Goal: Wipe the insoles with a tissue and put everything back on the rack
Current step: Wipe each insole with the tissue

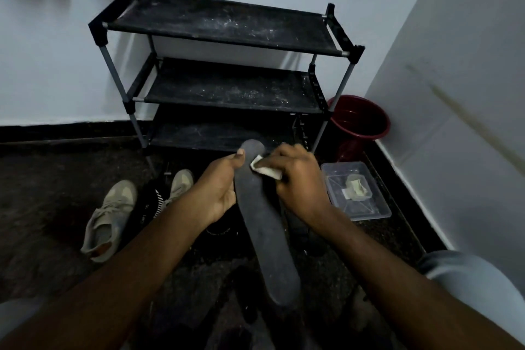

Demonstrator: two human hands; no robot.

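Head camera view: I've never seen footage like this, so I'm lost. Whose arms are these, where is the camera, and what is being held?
There is no machine here. A person wears the camera on their head, so it looks down along their own two arms. The left hand grips a long dark insole, while the right hand holds a folded tissue against its far end. Ahead stands a dusty black three-shelf rack. On the floor are beige shoes at left, a clear plastic box at right, and a red bucket beside the rack.
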